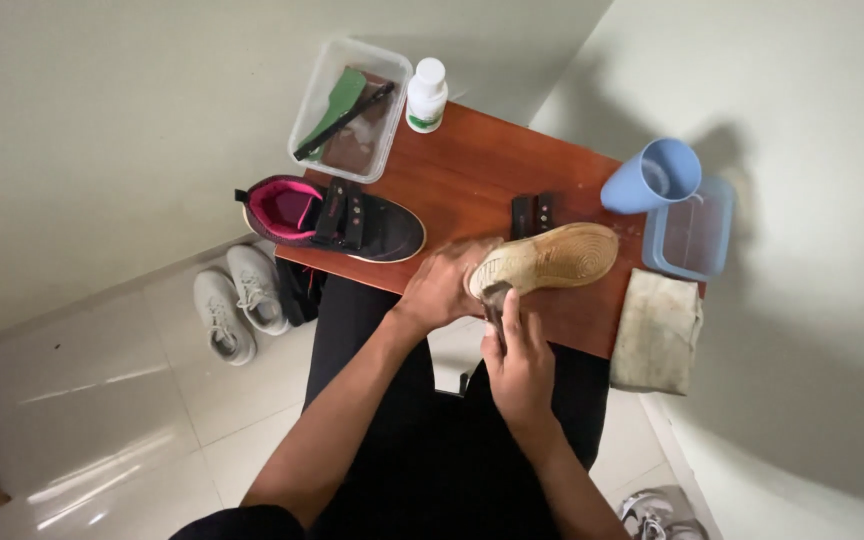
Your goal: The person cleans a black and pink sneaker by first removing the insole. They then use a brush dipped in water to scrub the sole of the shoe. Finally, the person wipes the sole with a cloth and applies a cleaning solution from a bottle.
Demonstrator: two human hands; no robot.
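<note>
Lap: black trousers (432,440) are filling the bottom of the view, nearest the camera, with both forearms reaching over them toward the worktop's near edge.
Left hand (442,285): its grip is closing round the heel end of the upturned shoe, fingers wrapping the far side.
Right hand (520,365): its grip is pinching a small dark thing (495,305) against the heel of the sole; what it is cannot be told.
Upturned shoe (547,258): it is lying sole up, tan and dirty, over the near edge of the worktop (472,170), toe pointing right.
Floor, left: a pair of white sneakers (237,300) is lying below the worktop's left edge.
Left corner: a clear plastic box (350,108) holding a green piece and a black stick is sitting by a white bottle (426,95).
Left edge: a black shoe with pink lining (337,215) is resting upright.
Right edge: a blue cup (652,175) is leaning on a clear blue tub (694,235).
Near right corner: a stained folded cloth (657,330) is hanging over the edge.
</note>
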